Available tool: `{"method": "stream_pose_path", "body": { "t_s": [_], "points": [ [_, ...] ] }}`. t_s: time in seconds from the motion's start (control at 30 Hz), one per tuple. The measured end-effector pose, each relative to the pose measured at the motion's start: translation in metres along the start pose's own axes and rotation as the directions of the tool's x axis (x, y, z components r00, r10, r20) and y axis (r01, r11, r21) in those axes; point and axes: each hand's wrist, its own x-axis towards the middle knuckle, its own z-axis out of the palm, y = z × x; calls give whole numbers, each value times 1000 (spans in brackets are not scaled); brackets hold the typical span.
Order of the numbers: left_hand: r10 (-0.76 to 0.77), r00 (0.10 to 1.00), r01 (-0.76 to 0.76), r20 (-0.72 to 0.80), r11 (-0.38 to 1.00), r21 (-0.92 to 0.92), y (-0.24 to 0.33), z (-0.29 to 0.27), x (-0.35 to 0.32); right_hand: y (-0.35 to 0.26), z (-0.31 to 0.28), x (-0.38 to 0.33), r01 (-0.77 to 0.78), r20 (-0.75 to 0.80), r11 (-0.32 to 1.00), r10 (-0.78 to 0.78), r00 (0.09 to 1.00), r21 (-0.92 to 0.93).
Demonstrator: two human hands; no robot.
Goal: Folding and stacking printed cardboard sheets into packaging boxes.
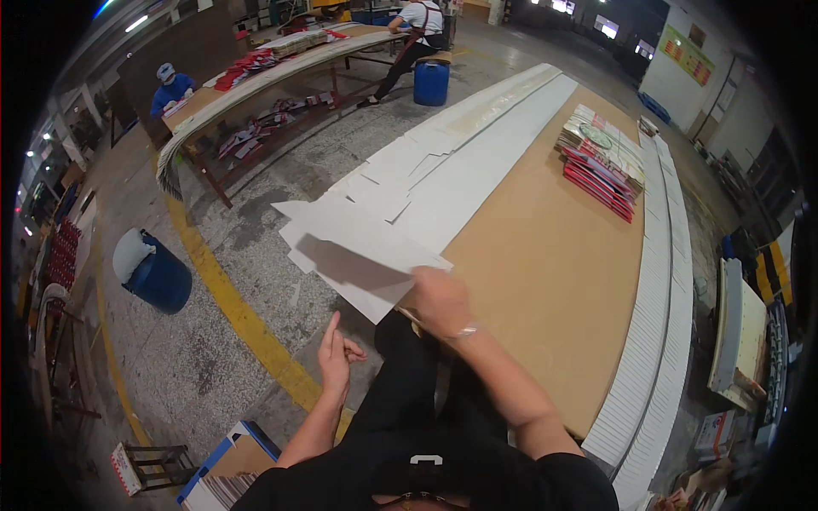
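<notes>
While the floor on the left is lying wide and open, a blue barrel (158,274) is standing there beside a yellow floor line (230,298) that is running slantwise toward the person. Lower down, a box of printed sheets (223,477) is sitting by the person's left side. The left hand (336,353) is hanging in the air over the floor, holding nothing, with its fingers loosely open and one finger pointing up. It is staying just off the near corner of the surface (545,272), which is long and brown.

Next, the right hand (439,300) is pinching the near end of a white card sheet (362,255) at that corner. The sheet is sticking out past the edge of the surface, over the floor. Its long side is pointing away to the upper left. Behind it, a long row of white sheets (460,153) is running up along the left edge of the surface, far away from the person.

Further right, the middle of the surface is lying bare. A stack of red printed cards (601,162) is sitting far off, and a band of overlapping white sheets (660,324) is lining the right edge.
</notes>
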Motion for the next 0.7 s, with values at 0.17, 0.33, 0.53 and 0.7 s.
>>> {"method": "stream_pose_path", "body": {
  "t_s": [0.17,0.33,0.53,0.7],
  "points": [
    [226,973,-226,52,974,-13,18,41,-12,107,-135,-98,-143,118,989,145,982,-25],
    [375,835,-376,403,923,-79,50,99,-18,168,-204,-193,-215,237,937,283,929,-276],
    [308,509,-828,804,433,358,25,192,-1,66,-180,-163,-427,155,900,412,898,85],
    [287,415,-866,863,416,278,11,226,-15,-12,-151,-137,-441,216,840,389,896,317]
  ]
}}
